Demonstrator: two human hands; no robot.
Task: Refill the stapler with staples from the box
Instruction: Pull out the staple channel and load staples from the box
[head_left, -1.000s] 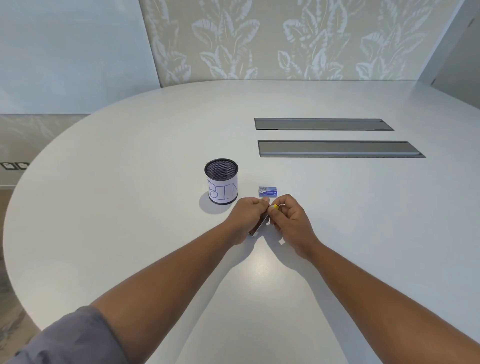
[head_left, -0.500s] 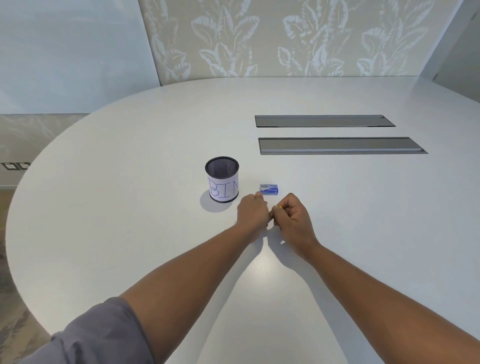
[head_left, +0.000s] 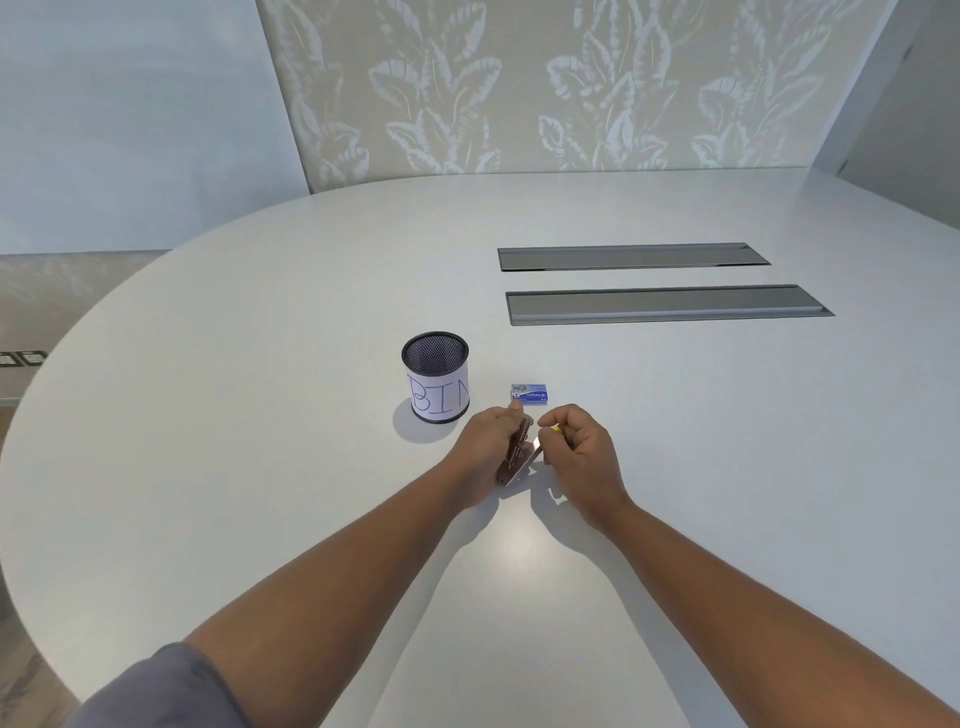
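Mesh cup (head_left: 435, 376) labelled "BIN" on white table (head_left: 260, 415).

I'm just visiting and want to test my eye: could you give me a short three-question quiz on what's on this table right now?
1. True or false: the blue staple box lies inside the mesh cup marked BIN.
2. Which hand holds the stapler? A. the left hand B. the right hand C. neither
3. Fill in: the right hand pinches a small ____-coloured part close to the stapler.

Key
1. False: the box lies on the white table, to the right of the cup.
2. A
3. yellow
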